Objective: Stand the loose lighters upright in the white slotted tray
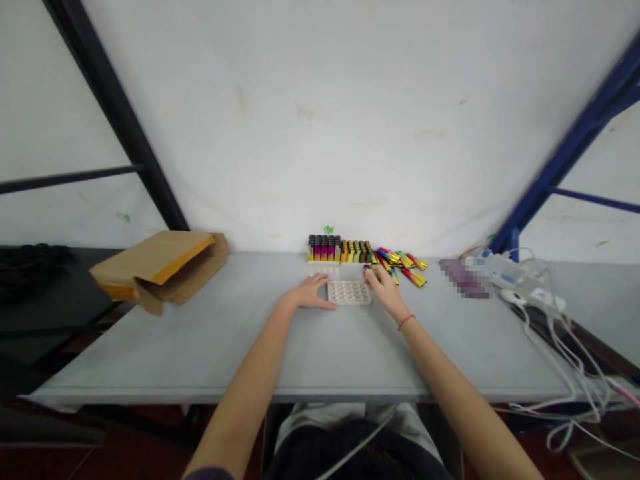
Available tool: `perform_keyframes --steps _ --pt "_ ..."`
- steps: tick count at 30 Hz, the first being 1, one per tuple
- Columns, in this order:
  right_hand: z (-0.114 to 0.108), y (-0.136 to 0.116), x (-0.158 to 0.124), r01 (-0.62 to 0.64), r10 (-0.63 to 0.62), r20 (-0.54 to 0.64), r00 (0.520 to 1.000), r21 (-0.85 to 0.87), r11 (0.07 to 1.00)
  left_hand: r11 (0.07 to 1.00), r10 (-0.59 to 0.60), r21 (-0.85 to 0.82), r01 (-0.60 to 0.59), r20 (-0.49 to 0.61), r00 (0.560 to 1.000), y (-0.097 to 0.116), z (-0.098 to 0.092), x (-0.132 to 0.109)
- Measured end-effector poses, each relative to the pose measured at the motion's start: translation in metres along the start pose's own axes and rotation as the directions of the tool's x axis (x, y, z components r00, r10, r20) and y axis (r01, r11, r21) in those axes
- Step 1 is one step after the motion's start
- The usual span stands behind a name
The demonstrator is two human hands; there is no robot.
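Note:
A pale tray (349,293) with rows of round holes lies on the grey table (250,347) in front of me. My left hand (311,292) rests at the tray's left edge, fingers curled against it. My right hand (381,283) is at the tray's right top corner, fingertips pinched on a small dark thing I cannot make out. Behind the tray a row of coloured lighters (340,249) stands upright in a holder. More lighters (404,265) lie loose in a pile to its right.
An open cardboard box (160,270) lies on the table's left. White cables and a power strip (520,280) crowd the right side and hang over the edge. A white wall stands behind, with dark and blue frame bars at the sides.

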State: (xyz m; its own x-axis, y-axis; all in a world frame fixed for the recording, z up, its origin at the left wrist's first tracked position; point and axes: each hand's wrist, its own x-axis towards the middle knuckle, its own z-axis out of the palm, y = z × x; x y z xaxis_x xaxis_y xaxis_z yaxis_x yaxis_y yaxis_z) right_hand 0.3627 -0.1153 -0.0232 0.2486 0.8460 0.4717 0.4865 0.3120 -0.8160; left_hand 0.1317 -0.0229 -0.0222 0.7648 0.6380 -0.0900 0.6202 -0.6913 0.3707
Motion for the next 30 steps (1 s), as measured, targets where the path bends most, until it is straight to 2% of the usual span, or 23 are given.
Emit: perform_keyframes --steps 2,3,10,14,20,30 --pt "0.012 -0.011 0.006 0.143 -0.14 0.068 0.988 -0.049 0.988 1.0 0.0 0.003 0.0 -0.002 1.0 0.0 0.0 0.0" --pt "0.019 -0.016 0.009 0.172 -0.166 0.096 0.981 -0.056 0.984 1.0 0.0 0.004 0.0 -0.003 1.0 0.001 0.0 0.0" --pt "0.052 -0.027 0.022 0.191 -0.141 0.245 0.959 -0.195 0.962 1.0 -0.001 -0.01 0.001 -0.015 1.0 0.002 0.0 -0.002" --pt "0.055 -0.029 0.024 0.193 -0.115 0.287 0.951 -0.259 0.946 1.0 -0.011 -0.017 0.011 -0.013 1.0 0.001 0.001 -0.001" --pt "0.056 -0.032 0.022 0.29 -0.179 0.336 0.925 -0.317 0.903 1.0 0.007 -0.007 -0.007 -0.025 1.0 0.003 0.001 -0.001" --pt "0.057 -0.02 0.01 0.346 -0.256 0.295 0.921 -0.31 0.885 1.0 0.006 -0.008 -0.006 -0.018 1.0 0.001 0.002 0.0"
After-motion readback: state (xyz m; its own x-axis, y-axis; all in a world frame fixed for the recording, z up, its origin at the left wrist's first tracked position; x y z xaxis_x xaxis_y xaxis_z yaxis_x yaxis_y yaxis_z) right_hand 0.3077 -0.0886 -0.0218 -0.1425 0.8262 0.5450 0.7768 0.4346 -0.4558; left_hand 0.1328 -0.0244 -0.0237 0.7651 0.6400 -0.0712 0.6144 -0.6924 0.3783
